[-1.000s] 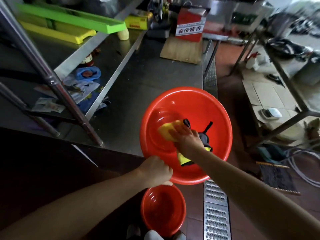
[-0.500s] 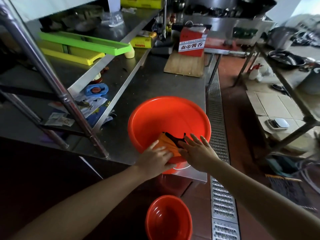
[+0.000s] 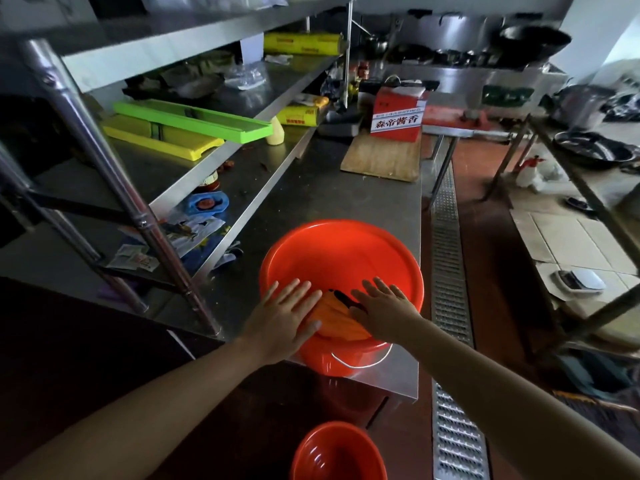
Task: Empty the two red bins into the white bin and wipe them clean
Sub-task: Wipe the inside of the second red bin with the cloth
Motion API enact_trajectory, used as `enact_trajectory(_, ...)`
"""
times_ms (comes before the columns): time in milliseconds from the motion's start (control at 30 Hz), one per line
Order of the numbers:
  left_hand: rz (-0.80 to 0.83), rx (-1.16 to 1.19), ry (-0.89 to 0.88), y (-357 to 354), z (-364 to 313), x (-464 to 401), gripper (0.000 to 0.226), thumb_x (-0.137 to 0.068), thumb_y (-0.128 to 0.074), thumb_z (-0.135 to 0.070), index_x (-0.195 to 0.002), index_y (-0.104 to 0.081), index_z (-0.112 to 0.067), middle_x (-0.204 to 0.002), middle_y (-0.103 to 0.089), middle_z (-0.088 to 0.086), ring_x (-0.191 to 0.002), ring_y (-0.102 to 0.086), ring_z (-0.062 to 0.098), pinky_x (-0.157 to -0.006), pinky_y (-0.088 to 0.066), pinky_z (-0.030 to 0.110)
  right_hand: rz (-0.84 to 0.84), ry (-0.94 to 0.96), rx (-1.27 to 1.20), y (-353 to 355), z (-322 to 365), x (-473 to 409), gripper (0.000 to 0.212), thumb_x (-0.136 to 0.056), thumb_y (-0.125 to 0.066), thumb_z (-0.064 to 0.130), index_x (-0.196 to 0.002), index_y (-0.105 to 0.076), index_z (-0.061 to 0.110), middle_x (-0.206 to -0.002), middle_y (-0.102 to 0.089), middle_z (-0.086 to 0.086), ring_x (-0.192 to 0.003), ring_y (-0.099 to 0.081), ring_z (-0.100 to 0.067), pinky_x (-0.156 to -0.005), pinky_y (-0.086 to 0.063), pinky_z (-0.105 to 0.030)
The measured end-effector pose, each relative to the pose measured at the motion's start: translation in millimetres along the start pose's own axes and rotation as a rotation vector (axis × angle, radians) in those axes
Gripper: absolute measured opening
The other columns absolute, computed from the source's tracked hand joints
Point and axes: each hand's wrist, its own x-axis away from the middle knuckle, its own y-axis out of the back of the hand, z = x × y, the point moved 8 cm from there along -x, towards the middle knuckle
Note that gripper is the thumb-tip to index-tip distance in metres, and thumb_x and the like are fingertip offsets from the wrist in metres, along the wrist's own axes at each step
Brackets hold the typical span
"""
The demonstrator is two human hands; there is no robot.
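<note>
A large red bin (image 3: 341, 251) stands on the near corner of the steel counter (image 3: 332, 188), its base partly over the edge. Inside it, against the near wall, lies a yellow-orange cloth with black trim (image 3: 337, 315). My left hand (image 3: 285, 313) lies flat with straight fingers over the bin's near-left rim, touching the cloth's left side. My right hand (image 3: 384, 306) lies flat with spread fingers on the cloth's right side. A smaller red bin (image 3: 337, 452) sits on the floor below. No white bin is in view.
Steel shelves at the left hold green (image 3: 194, 121) and yellow (image 3: 156, 142) trays, with a slanted shelf post (image 3: 117, 188) close by. A wooden board (image 3: 382, 155) with a red box (image 3: 398, 114) sits farther along the counter. A floor drain grate (image 3: 450, 306) runs at the right.
The large red bin went from being held tilted in the air to standing on the counter. My left hand let go of its rim; both hands now lie flat on the cloth.
</note>
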Motion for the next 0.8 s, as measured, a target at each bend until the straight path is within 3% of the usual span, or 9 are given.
enact_trajectory(333,0.051,-0.008,-0.156,-8.0,66.8,-77.9,0.069,-0.092,-0.003,-0.076,-0.153,0.002,-0.045,-0.162,0.02,-0.003,-0.146,0.026,0.021,-0.117,0.012,0.051,0.187,-0.141,-0.003,-41.6,17.4,-82.9,0.071,-0.1,-0.043,0.055,-0.159,-0.011,0.032,-0.167,-0.009,-0.003,-0.154,-0.006,-0.028,-0.122,-0.011,-0.054)
enact_trajectory(467,0.126,-0.014,-0.147,-12.8,88.5,-108.7,0.069,-0.095,-0.018,-0.068,-0.154,0.003,-0.04,-0.16,0.027,0.004,-0.144,0.03,0.028,-0.113,0.016,0.05,0.241,-0.179,-0.005,-64.6,27.7,-117.9,0.082,-0.093,-0.057,0.055,-0.158,-0.014,0.028,-0.164,-0.017,-0.004,-0.15,-0.019,-0.031,-0.116,-0.025,-0.057)
enact_trajectory(533,0.136,0.004,-0.104,-16.0,94.2,-115.4,0.07,-0.096,-0.022,-0.063,-0.154,0.007,-0.037,-0.159,0.029,0.01,-0.144,0.03,0.031,-0.112,0.014,0.05,0.271,-0.212,-0.07,-84.3,30.9,-131.7,0.08,-0.095,-0.061,0.043,-0.158,-0.013,0.029,-0.164,-0.017,-0.003,-0.149,-0.02,-0.032,-0.113,-0.029,-0.059)
enact_trajectory(633,0.115,0.051,-0.069,-19.8,95.6,-115.1,0.07,-0.096,-0.02,-0.058,-0.155,0.008,-0.033,-0.157,0.03,0.016,-0.145,0.027,0.035,-0.118,0.003,0.055,0.357,-0.282,-0.137,-118.8,29.2,-143.6,0.079,-0.1,-0.057,0.027,-0.159,-0.005,0.036,-0.167,-0.002,0.0,-0.153,-0.005,-0.034,-0.11,-0.022,-0.071)
enact_trajectory(800,0.085,0.111,-0.042,-24.7,99.7,-115.2,0.069,-0.095,-0.029,-0.049,-0.157,-0.006,-0.029,-0.16,0.017,0.02,-0.149,0.016,0.034,-0.12,-0.008,0.053,0.343,-0.391,-0.181,-166.6,13.8,-156.3,0.078,-0.1,-0.053,0.034,-0.156,0.0,0.044,-0.167,0.008,0.003,-0.153,0.002,-0.034,-0.108,-0.016,-0.077)
